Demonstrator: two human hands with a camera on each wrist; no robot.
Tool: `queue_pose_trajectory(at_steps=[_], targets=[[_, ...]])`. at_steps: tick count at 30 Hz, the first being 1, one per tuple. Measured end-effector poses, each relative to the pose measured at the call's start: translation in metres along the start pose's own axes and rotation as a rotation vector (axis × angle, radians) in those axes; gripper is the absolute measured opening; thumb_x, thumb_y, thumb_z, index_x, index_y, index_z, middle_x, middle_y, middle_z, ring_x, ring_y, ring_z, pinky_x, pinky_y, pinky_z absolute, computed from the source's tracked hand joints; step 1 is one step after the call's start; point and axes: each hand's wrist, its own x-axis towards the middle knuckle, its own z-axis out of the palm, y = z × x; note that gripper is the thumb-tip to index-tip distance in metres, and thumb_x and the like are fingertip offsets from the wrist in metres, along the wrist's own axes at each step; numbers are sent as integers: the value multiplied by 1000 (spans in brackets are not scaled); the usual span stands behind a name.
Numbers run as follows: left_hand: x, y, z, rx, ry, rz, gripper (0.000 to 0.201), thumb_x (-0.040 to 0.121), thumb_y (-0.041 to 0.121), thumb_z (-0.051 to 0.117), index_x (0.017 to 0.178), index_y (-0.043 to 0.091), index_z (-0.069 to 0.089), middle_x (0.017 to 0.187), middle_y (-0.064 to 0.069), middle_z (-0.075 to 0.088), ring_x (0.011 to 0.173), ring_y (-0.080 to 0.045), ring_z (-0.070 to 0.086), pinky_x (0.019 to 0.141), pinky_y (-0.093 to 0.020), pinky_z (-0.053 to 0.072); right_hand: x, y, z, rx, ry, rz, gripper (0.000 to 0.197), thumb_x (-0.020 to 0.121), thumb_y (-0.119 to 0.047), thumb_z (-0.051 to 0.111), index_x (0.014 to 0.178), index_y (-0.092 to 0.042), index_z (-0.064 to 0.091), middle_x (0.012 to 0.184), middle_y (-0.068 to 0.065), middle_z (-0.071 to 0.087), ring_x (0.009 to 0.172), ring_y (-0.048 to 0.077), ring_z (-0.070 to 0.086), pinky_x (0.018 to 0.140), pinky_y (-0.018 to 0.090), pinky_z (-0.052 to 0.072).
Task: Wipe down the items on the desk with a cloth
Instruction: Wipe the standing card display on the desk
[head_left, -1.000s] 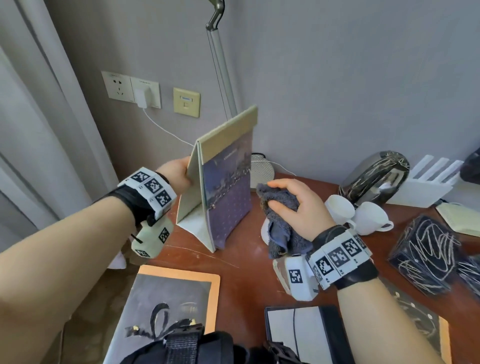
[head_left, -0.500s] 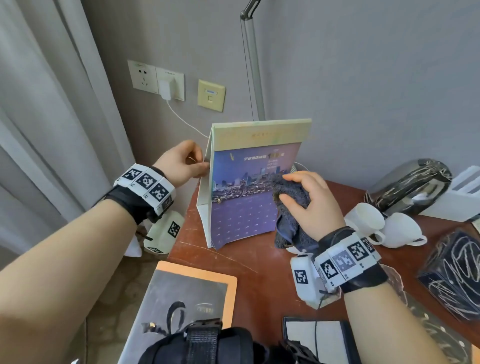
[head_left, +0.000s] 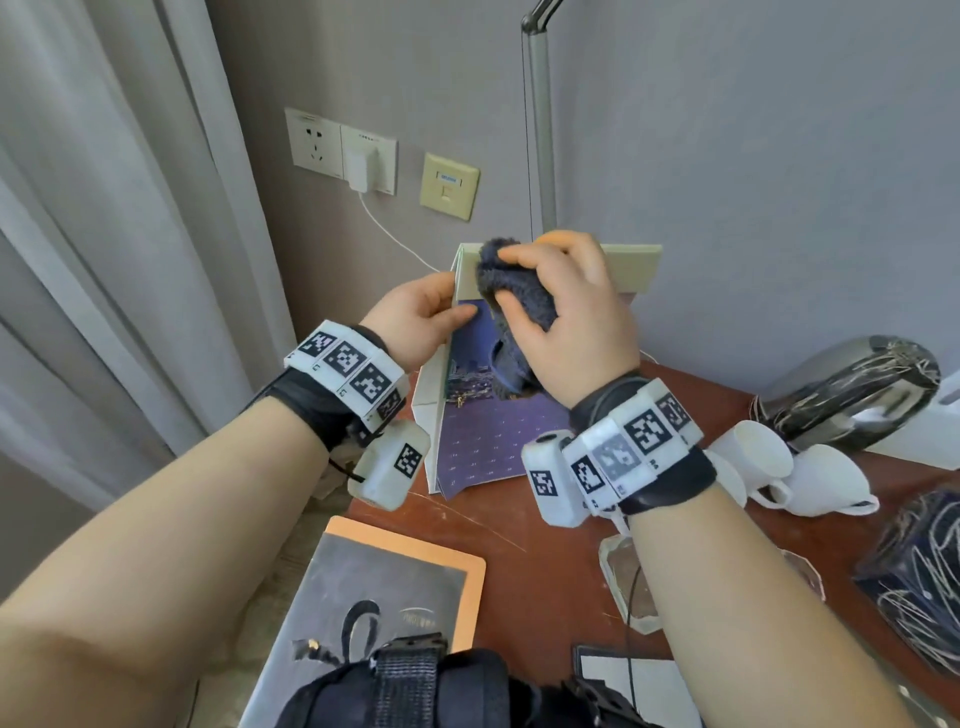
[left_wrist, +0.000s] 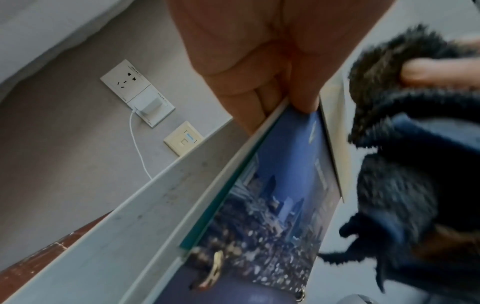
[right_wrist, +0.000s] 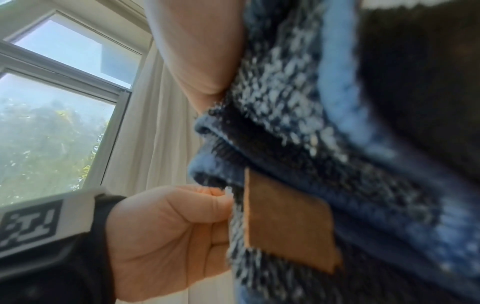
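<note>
The reddish-brown counter (head_left: 545, 545) fills the lower right of the head view, running into the grey corner wall. A stand-up desk calendar (head_left: 483, 441) with a purple night-city picture sits upright near the middle of the frame, at the counter's left edge, tent-folded with its cream top strip showing behind the hands. Lower left there's a grey board with an orange border (head_left: 384, 597) lying flat by the counter's edge. Over on the right sits a shiny rounded metal thing with scribbly markings (head_left: 857, 395), and just in front of it two white cups (head_left: 795, 467) lying on their sides, touching each other. The right hand (head_left: 571, 312) is bunched around a fuzzy dark blue cloth (head_left: 514, 296), fingers curled into it, pushing it against the top of the calendar's front face, centre of frame. The left hand (head_left: 415, 317) pinches the calendar's upper left edge, thumb on the picture side and fingers tucked behind, which the left wrist view shows up close. On the wall in the upper left are a white socket panel with a plugged-in charger (head_left: 358, 171) and a cream data port (head_left: 449, 184) right beside it.
</note>
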Motion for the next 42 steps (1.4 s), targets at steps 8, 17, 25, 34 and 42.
queue_pose_trajectory(at_steps=[8,17,25,34,42], targets=[[5,-6,-6,98,-71,22,39,93,-10,40,116,20,47,119,-2,56,111,-21,55,105,-46,39,-13,23,30,-197,-57,-68,18,73,-9,70,90,-12,66,101,10,56,76,32,59,50,31,45],[7,-10,-5,127,-66,28,36,94,-8,40,127,6,46,119,1,54,107,-15,54,92,-17,44,-23,18,26,-193,28,-80,21,73,-15,68,94,-13,68,99,9,59,73,29,60,52,29,46],[10,-12,-8,124,-83,11,38,95,-7,39,125,14,44,119,1,55,93,4,60,92,-18,47,-44,35,43,-269,-151,13,18,73,-9,74,90,-13,68,96,10,57,72,34,59,49,26,37],[7,-11,-5,219,-38,44,29,91,6,48,115,22,48,115,-1,59,113,-24,56,101,-47,41,5,5,15,-163,150,-166,26,78,-20,60,102,-14,68,106,11,60,87,25,58,58,34,53],[4,-8,-5,226,-74,30,29,81,23,45,107,35,48,113,-1,62,112,-24,58,100,-47,43,-7,11,30,-192,54,-132,25,71,-10,65,95,-15,70,99,11,60,78,34,60,50,39,52]])
